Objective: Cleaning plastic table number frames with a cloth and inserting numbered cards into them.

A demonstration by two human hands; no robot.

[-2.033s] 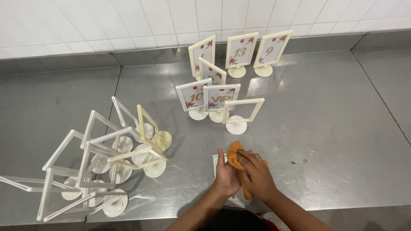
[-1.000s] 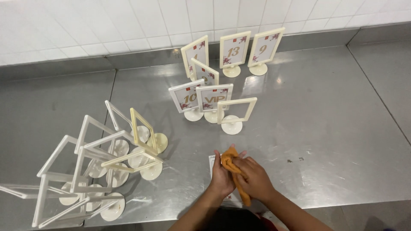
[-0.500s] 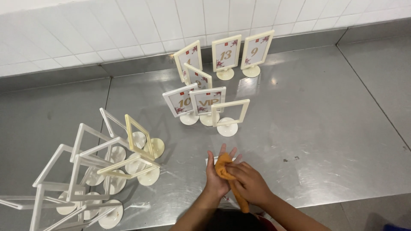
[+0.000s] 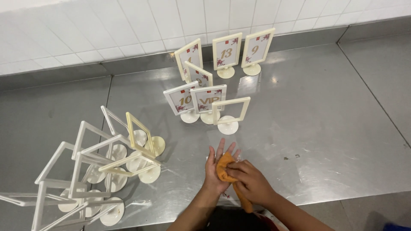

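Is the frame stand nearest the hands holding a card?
No, the nearest frame stand is empty; the steel counter shows through it.

stainless steel counter [image 4: 325, 111], white tiled wall behind. left hand [image 4: 217, 167] flat, fingers spread, over a clear card partly hidden beneath; right hand [image 4: 250, 182] presses an orange cloth [image 4: 225, 167] against it. empty cream sign frame [image 4: 229, 112] just beyond. numbered table signs [image 4: 205, 68] upright further back. tipped empty frames [image 4: 94, 167] heaped at left.
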